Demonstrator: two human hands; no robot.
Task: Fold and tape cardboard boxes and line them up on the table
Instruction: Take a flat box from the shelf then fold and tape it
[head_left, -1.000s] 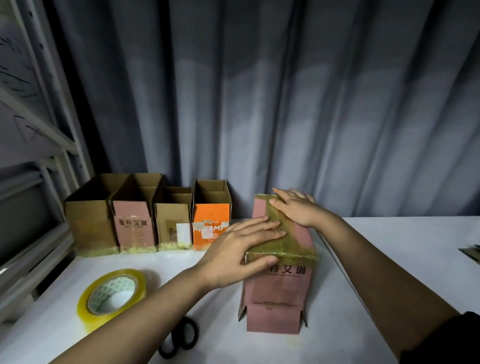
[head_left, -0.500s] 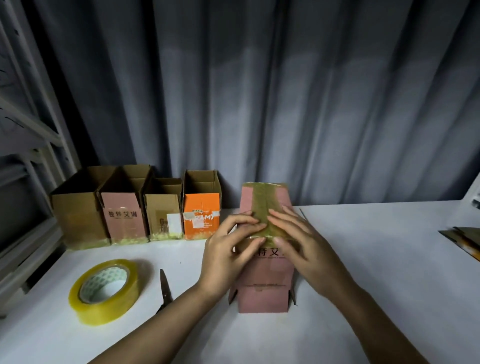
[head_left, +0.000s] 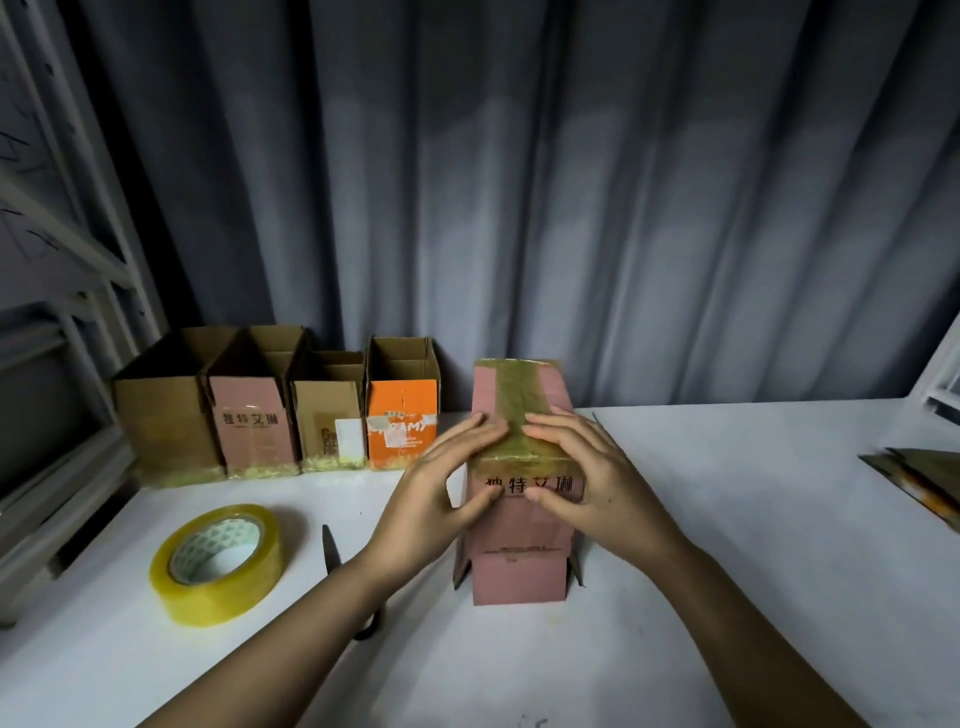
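Both hands slid to near edge, pressing glossy tape (head_left: 519, 415) on pink box (head_left: 519, 535).

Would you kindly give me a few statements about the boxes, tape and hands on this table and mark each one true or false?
1. Both the left hand and the right hand rest on the pink cardboard box with the taped top. True.
2. The yellow roll of packing tape sits on top of that pink box. False: it lies on the white table, to the left of the box.
3. Four open-topped cardboard boxes stand in a row by the grey curtain. True.
4. The black scissors are held in the right hand. False: they lie on the table, partly hidden by the left forearm.
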